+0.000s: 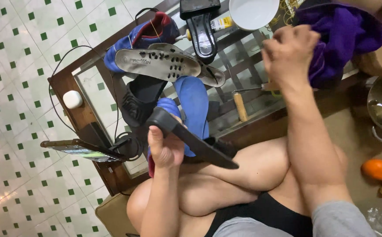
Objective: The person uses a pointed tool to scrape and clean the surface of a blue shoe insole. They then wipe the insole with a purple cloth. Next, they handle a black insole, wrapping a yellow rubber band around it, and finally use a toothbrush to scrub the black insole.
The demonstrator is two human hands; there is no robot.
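Nearest you, your left hand (164,147) is clenched around a dark shoe sole (191,138), thumb up along its near face, holding it tilted above your knees with its heel end pointing down to the right. Just behind it a blue shoe upper (193,109) stands on end, touching the sole, with a black shoe (140,101) beside it on the left. Judging from this, you are at the stage of fitting or bonding the sole to that upper, and the next move would call for keeping the sole steady and lining its edge up squarely with the upper before pressing. Left of the hand a phone (79,149) lies on the wooden frame of the glass-topped table (85,118). Farther out, a grey insole (156,63) rests across another blue and red shoe (145,35), and a small brush with a wooden handle (240,105) lies on the glass. At the far right your right hand (290,52) is closed on a purple cloth (340,37), its fingers gripping the fabric beside a white bowl (252,13).
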